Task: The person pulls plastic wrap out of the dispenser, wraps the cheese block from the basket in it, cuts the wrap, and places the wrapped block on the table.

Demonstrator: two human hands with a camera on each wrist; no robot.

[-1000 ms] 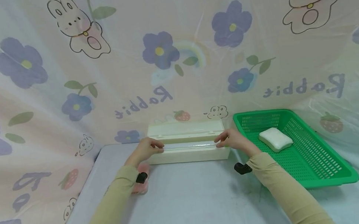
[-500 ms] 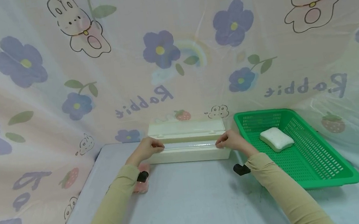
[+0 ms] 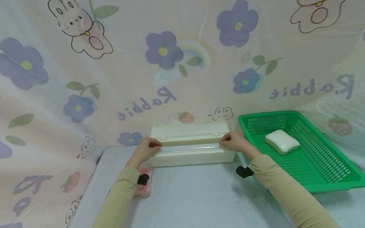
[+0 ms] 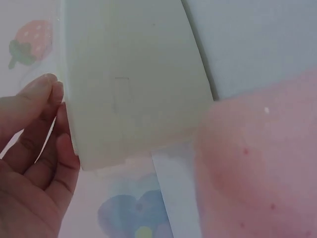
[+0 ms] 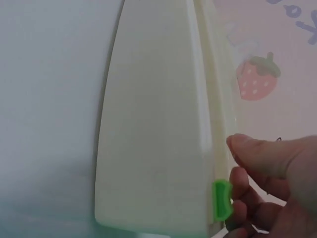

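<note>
A long cream cling film dispenser (image 3: 191,159) lies across the back of the table, its lid (image 3: 189,130) raised against the curtain. Shiny clear cling film (image 3: 191,148) stretches along its opening. At the left end, my left hand (image 3: 143,152) pinches the film's edge between thumb and forefinger. My right hand (image 3: 238,143) pinches the edge at the right end. The right wrist view shows a green slider (image 5: 222,200) on the dispenser's rim beside the right fingers. Just below my left wrist lies a pink, rounded block (image 3: 143,190), partly hidden by the sleeve.
To the right stands a green plastic basket (image 3: 335,185) with a white pillow-shaped block (image 3: 282,141) inside. A patterned curtain (image 3: 195,82) hangs right behind the dispenser. The pale tablecloth (image 3: 197,207) stretches in front, between my forearms.
My left hand has shifted slightly left, toward the dispenser's end. The right fingers have closed together at the film's edge. The dispenser, basket and pink block stay in place.
</note>
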